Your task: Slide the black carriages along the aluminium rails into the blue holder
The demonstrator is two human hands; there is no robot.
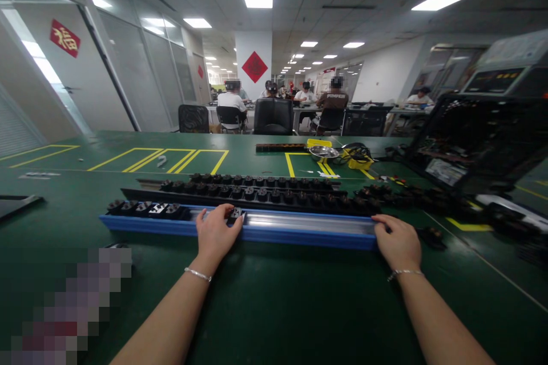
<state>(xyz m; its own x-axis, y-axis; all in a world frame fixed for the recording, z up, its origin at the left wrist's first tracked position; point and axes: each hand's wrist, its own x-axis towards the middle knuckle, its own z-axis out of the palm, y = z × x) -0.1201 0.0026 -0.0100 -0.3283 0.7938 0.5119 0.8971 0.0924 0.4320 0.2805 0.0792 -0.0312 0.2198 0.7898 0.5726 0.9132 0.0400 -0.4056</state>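
Observation:
A long blue channel point(308, 235) with a shiny inner track lies crosswise on the green table. At its left end sits a group of black socket modules point(172, 210), one with a pale top. My left hand point(216, 235) is over the channel left of its middle, fingers and thumb closed around a single black socket module point(236, 213) in the track. My right hand point(399, 241) pinches the channel's right end between thumb and fingers. The fingertips of my right hand partly hide that end.
Behind the channel run black strips point(278, 197) filled with socket modules. Loose modules point(432, 237) are scattered to the right. A metal bowl point(324, 152) and yellow containers point(360, 161) stand farther back. An opened black machine casing point(454, 142) is at right; people sit beyond the table.

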